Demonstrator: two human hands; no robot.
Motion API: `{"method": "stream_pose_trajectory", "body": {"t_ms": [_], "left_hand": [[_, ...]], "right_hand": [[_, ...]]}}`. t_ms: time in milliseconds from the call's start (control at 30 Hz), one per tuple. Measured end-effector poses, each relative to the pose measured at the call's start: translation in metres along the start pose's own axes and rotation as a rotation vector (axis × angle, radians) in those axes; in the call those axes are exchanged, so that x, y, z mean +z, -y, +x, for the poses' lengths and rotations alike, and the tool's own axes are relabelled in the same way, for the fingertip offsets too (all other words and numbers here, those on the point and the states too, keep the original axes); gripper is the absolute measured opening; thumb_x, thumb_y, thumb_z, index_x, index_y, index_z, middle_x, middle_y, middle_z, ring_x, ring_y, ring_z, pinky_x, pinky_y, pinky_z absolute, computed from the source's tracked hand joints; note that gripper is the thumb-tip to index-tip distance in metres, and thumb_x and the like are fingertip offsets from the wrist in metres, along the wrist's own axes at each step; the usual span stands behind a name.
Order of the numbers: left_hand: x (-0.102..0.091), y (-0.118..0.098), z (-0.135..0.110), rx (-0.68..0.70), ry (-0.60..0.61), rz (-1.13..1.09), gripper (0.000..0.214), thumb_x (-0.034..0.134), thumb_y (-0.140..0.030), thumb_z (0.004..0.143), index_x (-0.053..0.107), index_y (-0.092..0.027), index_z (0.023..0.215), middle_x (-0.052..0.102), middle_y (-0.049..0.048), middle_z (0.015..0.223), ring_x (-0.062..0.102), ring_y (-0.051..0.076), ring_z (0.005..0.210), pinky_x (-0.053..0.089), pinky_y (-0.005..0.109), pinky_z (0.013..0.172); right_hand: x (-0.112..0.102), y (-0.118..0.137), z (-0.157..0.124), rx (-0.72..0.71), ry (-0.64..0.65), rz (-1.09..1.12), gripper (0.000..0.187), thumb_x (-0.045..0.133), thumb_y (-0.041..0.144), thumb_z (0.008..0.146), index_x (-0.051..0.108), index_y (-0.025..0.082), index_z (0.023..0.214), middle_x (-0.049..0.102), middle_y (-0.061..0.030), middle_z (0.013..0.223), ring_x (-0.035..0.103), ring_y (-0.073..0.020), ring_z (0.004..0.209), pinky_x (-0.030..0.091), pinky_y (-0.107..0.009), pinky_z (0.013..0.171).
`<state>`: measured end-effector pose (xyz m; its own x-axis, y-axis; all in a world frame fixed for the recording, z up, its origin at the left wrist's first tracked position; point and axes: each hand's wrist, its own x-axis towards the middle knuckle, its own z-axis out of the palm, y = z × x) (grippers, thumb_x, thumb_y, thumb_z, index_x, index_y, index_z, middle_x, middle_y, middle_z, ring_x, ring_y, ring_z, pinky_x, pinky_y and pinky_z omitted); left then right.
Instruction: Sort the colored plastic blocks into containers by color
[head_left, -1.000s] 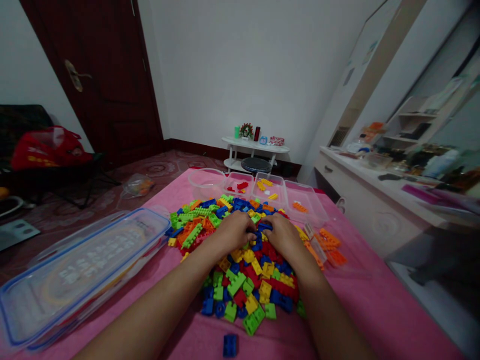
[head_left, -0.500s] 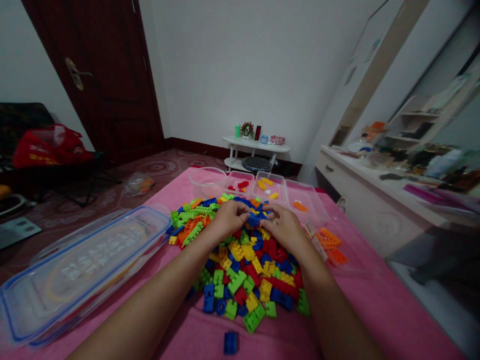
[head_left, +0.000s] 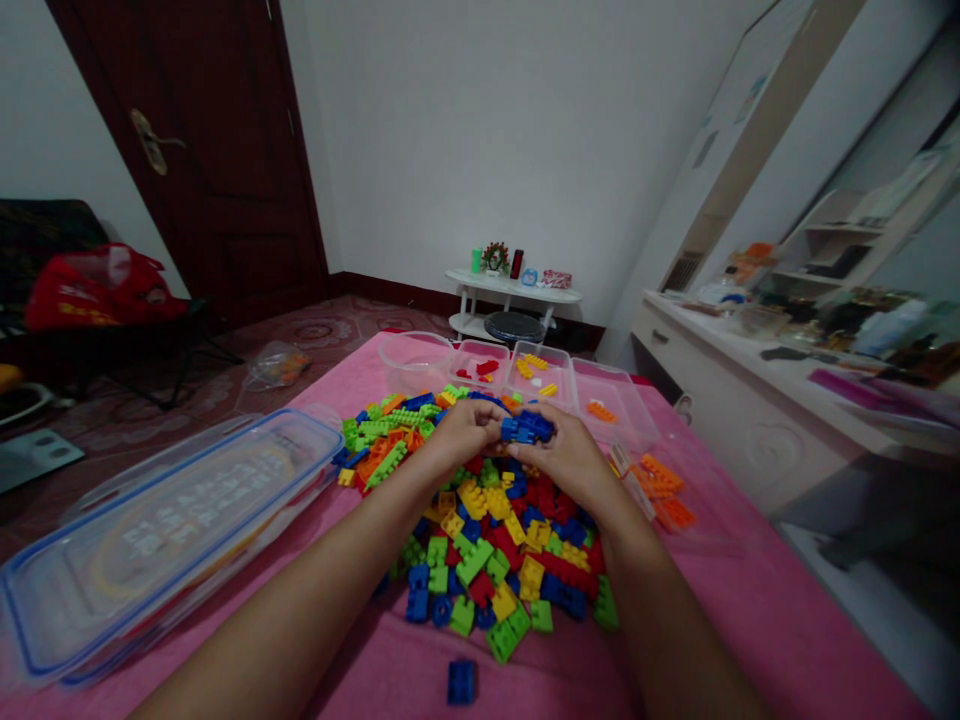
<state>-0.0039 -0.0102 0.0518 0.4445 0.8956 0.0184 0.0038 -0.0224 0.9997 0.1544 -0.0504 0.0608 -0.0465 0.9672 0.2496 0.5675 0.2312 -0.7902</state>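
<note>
Just above a mixed heap of toy building bricks (head_left: pixel 487 500), blue building bricks (head_left: pixel 525 428) are held between my two hands. My right hand (head_left: pixel 568 445) is closed around them from the right, thumb below and fingers behind. My left hand (head_left: pixel 469 432) is closed in a pinch at their left end; its fingertips partly hide what they grip. The heap mixes green, yellow, red, blue and orange bricks. One separate blue brick (head_left: pixel 461 682) lies on the pink cloth near me.
Clear plastic tubs stand along the far side: one with red bricks (head_left: pixel 480 350), one with yellow bricks (head_left: pixel 516 385), another with an orange piece (head_left: pixel 601 411). Orange bricks (head_left: pixel 661 478) lie at the right. Blue-rimmed lids (head_left: pixel 187 530) lie left on the pink cloth (head_left: pixel 750 620).
The blue bricks have turned and show more clearly between my hands, now resting more in the right hand. Both hands stay over the same part of the heap.
</note>
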Motion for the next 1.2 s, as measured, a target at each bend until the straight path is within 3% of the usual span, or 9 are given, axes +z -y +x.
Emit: {"method": "stream_pose_trajectory", "body": {"t_ms": [133,267,400,500,733,833,967,1067,1200], "left_hand": [[-0.001,-0.004,-0.002,-0.035,0.034,-0.014,0.004,0.059,-0.015,0.069,0.062,-0.013,0.072,0.056,-0.0039,0.054,0.049,0.006,0.047,0.039,0.017,0.05],[-0.007,0.005,0.003,0.056,-0.019,0.088,0.009,0.057,-0.017,0.071,0.064,-0.012,0.075,0.056,-0.0039,0.055,0.047,0.007,0.047,0.038,0.018,0.049],[-0.018,0.009,0.005,0.153,0.133,0.389,0.023,0.054,-0.017,0.073,0.073,-0.012,0.085,0.069,0.001,0.07,0.057,0.011,0.059,0.043,0.021,0.058],[-0.026,0.003,0.001,0.176,0.128,0.654,0.031,0.051,-0.012,0.071,0.076,-0.016,0.09,0.073,0.002,0.08,0.062,0.014,0.07,0.046,0.022,0.065],[-0.032,-0.017,-0.007,0.143,0.078,0.916,0.026,0.057,-0.014,0.071,0.076,-0.017,0.088,0.074,0.0027,0.079,0.065,0.017,0.07,0.046,0.023,0.063],[-0.033,-0.016,-0.007,0.142,-0.04,1.07,0.024,0.058,-0.017,0.074,0.076,-0.02,0.09,0.074,0.0049,0.086,0.066,0.021,0.08,0.048,0.028,0.073],[-0.03,0.003,-0.002,0.307,-0.169,1.145,0.04,0.056,-0.018,0.08,0.065,-0.018,0.119,0.062,0.0114,0.125,0.055,0.025,0.117,0.041,0.035,0.101],[-0.028,0.023,0.004,0.364,-0.131,1.161,0.047,0.052,-0.019,0.085,0.055,-0.016,0.131,0.048,0.0136,0.141,0.043,0.025,0.13,0.034,0.037,0.109],[-0.026,0.034,0.008,0.309,0.019,1.164,0.041,0.048,-0.024,0.088,0.057,-0.018,0.128,0.05,0.0113,0.14,0.047,0.024,0.127,0.034,0.037,0.108]], "right_hand": [[-0.01,0.001,-0.003,0.011,0.058,-0.052,0.045,0.071,0.024,0.062,0.065,0.017,0.106,0.068,-0.0025,0.089,0.061,-0.0169,0.073,0.048,-0.028,0.067],[-0.021,-0.003,-0.006,0.062,0.178,-0.149,0.052,0.076,0.027,0.06,0.066,0.018,0.11,0.069,-0.0013,0.085,0.061,-0.0172,0.071,0.047,-0.028,0.066],[-0.031,-0.003,-0.007,0.035,0.212,-0.186,0.037,0.074,0.032,0.065,0.072,0.019,0.1,0.071,-0.0033,0.092,0.063,-0.0191,0.081,0.047,-0.029,0.072],[-0.033,-0.002,-0.007,0.015,0.219,-0.231,0.028,0.069,0.036,0.071,0.074,0.02,0.094,0.072,-0.0037,0.088,0.063,-0.0186,0.077,0.047,-0.029,0.07],[-0.013,0.003,-0.007,-0.025,0.16,-0.349,0.02,0.059,0.018,0.074,0.074,0.022,0.087,0.072,-0.0009,0.078,0.064,-0.0162,0.072,0.045,-0.025,0.063],[-0.001,-0.001,-0.006,-0.049,0.118,-0.445,0.027,0.059,0.015,0.075,0.073,0.021,0.097,0.072,-0.0038,0.096,0.065,-0.0194,0.089,0.048,-0.029,0.078],[0.014,-0.018,-0.003,-0.158,0.035,-0.53,0.055,0.06,0.011,0.073,0.058,0.017,0.127,0.056,-0.0093,0.133,0.048,-0.0233,0.125,0.036,-0.037,0.106],[0.024,-0.03,-0.002,-0.169,0.068,-0.529,0.062,0.061,0.018,0.076,0.048,0.014,0.137,0.047,-0.0127,0.142,0.04,-0.0238,0.133,0.03,-0.04,0.111],[0.029,-0.033,-0.001,-0.2,0.117,-0.5,0.055,0.055,0.02,0.081,0.048,0.018,0.136,0.051,-0.0106,0.139,0.044,-0.0218,0.129,0.032,-0.04,0.11]]}}
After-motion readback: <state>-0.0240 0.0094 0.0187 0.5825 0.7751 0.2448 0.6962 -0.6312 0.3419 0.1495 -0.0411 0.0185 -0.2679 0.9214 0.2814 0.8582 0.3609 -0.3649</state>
